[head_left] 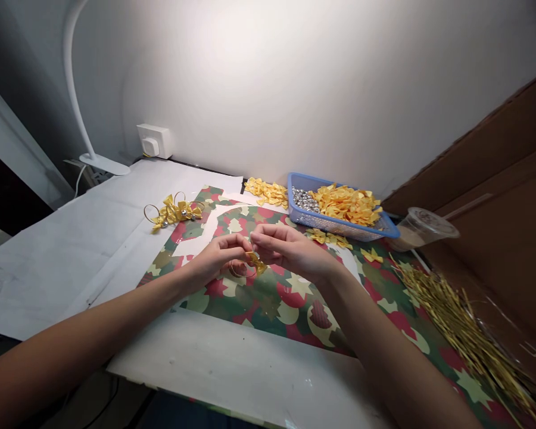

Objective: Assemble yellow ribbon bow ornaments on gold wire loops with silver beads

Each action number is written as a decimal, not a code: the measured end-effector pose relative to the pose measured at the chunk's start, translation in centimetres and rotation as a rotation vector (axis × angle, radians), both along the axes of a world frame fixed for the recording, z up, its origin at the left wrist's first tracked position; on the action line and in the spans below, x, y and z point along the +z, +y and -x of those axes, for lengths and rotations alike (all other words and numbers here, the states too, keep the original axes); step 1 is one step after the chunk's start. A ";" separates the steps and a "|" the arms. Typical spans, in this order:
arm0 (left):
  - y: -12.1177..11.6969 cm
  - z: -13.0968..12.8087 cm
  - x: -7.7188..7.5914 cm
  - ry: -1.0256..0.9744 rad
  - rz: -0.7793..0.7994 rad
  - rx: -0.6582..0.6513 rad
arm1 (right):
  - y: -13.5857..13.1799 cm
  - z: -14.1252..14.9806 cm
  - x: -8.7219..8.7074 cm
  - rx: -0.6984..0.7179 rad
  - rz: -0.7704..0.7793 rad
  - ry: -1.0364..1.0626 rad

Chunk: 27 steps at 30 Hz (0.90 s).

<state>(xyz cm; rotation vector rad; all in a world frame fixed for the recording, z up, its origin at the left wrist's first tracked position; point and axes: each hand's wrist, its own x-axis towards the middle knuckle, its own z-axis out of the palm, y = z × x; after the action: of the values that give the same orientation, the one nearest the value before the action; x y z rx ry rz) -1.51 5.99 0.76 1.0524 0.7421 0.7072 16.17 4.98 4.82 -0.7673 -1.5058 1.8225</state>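
Observation:
Above the middle of the table, my left hand (221,256) pinches a small yellow ribbon bow (259,264) by its side. From the bow a thin gold wire loop (242,276) hangs below my left fingers. My right hand (290,247) is closed in a pinch just above the bow, thumb and forefinger together close to the left fingertips. What lies between those right fingers is too small to make out. To the left rests a cluster of yellow bows (176,212) with silver bells and gold wire loops.
A blue basket (335,225) holds yellow bows and silver bells. Loose bows (267,192) lie beside it. At right are a clear plastic cup (422,226) and a bundle of gold wire ties (460,322). A white lamp (105,164) stands back left. Camouflage-patterned sheeting (268,304) covers the table.

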 end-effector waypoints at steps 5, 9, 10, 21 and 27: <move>-0.1 0.0 0.2 0.011 -0.007 -0.009 | -0.1 0.1 -0.1 -0.005 -0.009 0.009; -0.2 -0.1 0.2 0.020 -0.018 -0.013 | -0.1 0.2 -0.1 -0.005 -0.013 0.012; -0.2 -0.1 0.2 0.022 -0.019 -0.010 | -0.1 0.2 0.0 -0.005 -0.014 0.014; -0.1 0.1 -0.2 0.036 -0.045 -0.008 | -0.3 0.1 0.3 -0.023 -0.020 -0.030; -0.1 0.0 -0.1 0.024 -0.041 -0.012 | -0.3 0.1 0.3 -0.027 -0.009 -0.042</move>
<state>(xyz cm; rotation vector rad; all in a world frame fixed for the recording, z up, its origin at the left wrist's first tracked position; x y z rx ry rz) -1.53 5.89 0.62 1.1040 0.7441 0.7026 16.06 4.71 5.09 -0.8220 -1.5219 1.7894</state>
